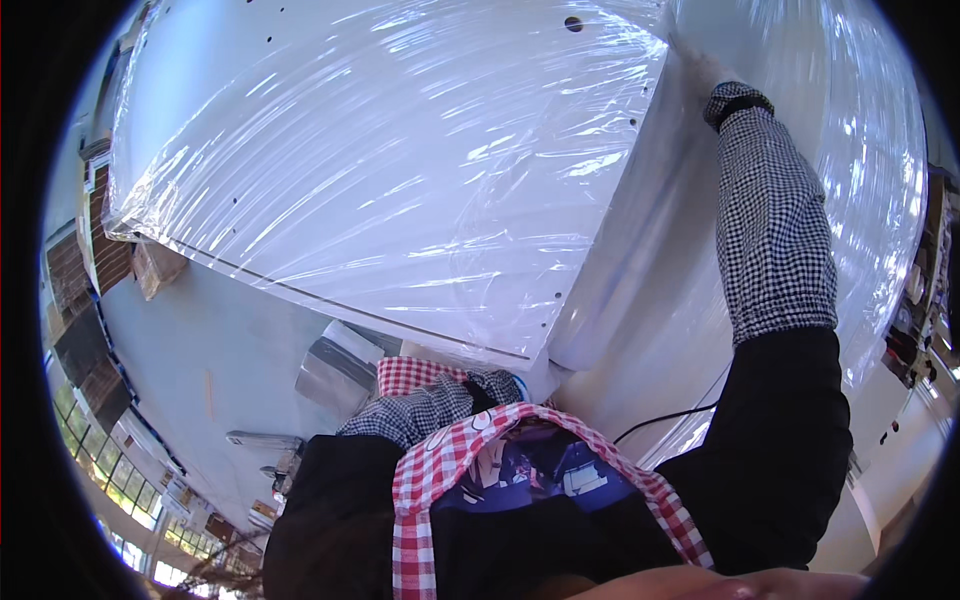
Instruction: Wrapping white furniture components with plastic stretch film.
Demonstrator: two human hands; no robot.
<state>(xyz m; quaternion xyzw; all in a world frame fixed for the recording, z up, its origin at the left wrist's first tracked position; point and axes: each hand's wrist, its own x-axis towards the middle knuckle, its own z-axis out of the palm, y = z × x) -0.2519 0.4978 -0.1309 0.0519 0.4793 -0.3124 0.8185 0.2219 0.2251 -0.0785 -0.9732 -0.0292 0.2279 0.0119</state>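
Note:
A large white panel (400, 180) with several small dark holes lies before me, covered in clear stretch film (520, 140) with shiny creases. My right arm reaches far along its right edge. At the far right corner my right hand (703, 70) is against the film; glare and film blur its fingers. My left forearm, in a black-and-white checked sleeve (400, 415), bends across my front to the panel's near corner. My left hand (540, 381) is mostly hidden there, past a blue band at the cuff, so its fingers do not show.
A wide sheet of clear film (870, 200) spreads on the right. Below the panel's near edge stands a grey-silver block-like thing (335, 370). A brown block (157, 268) sits under the left corner. A black cable (665, 417) runs by my right side. Stacked boards (85, 350) line the far left.

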